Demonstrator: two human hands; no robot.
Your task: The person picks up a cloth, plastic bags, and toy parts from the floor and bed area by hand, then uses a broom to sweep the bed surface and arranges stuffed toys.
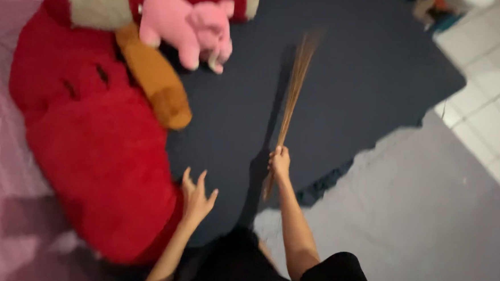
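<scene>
we are gripping a stick broom [294,88] in our right hand [280,162], bristles pointing to 12 o'clock over the dark blue sheet [367,78]. our left hand [197,196], fingers spread and empty, is touching the red plush [90,149] at 9 o'clock; the sheet's lower edge looks rumpled, not yet smoothed.

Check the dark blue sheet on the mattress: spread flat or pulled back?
Partly pulled back. The dark blue sheet lies flat further up, but its near edge is bunched, baring the grey mattress.
</scene>
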